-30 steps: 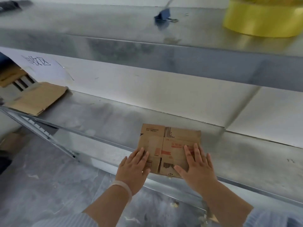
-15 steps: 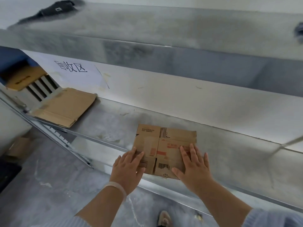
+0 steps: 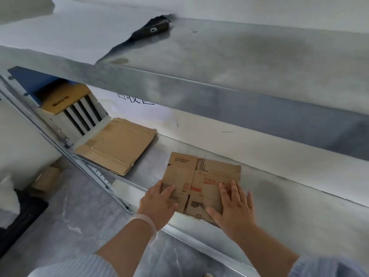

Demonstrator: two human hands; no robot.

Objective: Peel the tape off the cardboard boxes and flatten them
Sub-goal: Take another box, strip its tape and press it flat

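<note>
A small flattened cardboard box [image 3: 201,176] with red print and a barcode lies on the lower metal shelf [image 3: 299,208], its near edge overhanging the shelf's front lip. My left hand [image 3: 159,204] lies on its left near corner with the fingers flat on top. My right hand [image 3: 233,208] presses flat on its right side, fingers spread and straight. A larger flattened cardboard box [image 3: 115,146] lies further left on the same shelf.
An upper metal shelf [image 3: 219,62] juts out above, with a black device [image 3: 151,30] on it. A slatted white crate [image 3: 79,114] with cardboard on top stands at the shelf's left end. More boxes [image 3: 47,177] sit on the grey floor below left.
The view has swung left and the small box lies a little further left on the shelf. Both hands stay flat on it, my left one further onto its corner.
</note>
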